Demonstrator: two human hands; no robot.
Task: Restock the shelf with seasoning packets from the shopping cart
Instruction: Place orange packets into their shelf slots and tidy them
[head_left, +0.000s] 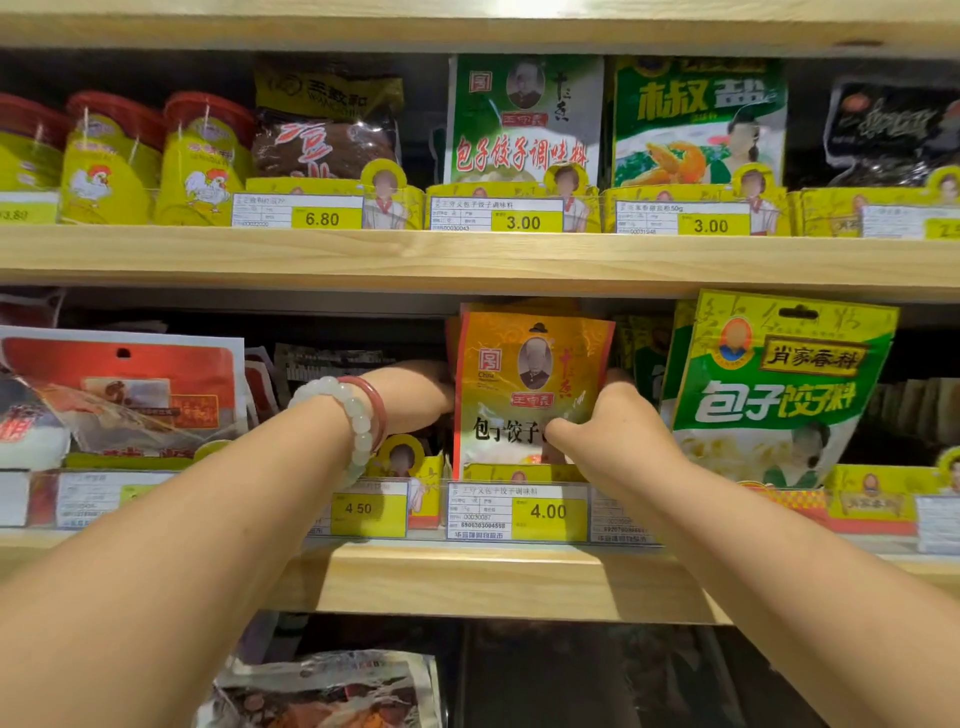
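Pinching orange seasoning packet: right hand grip; left hand alongside.

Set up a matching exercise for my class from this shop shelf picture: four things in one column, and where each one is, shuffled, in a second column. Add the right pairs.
Column 1
1. orange packet
2. green packet
3. chicken tubs
4. bead bracelet

Column 2
A. upper shelf, left
B. left wrist
C. lower shelf, right of both hands
D. between the left hand and right hand, above the 4.00 price tag

Pairs: 1-D, 2-C, 3-A, 4-B
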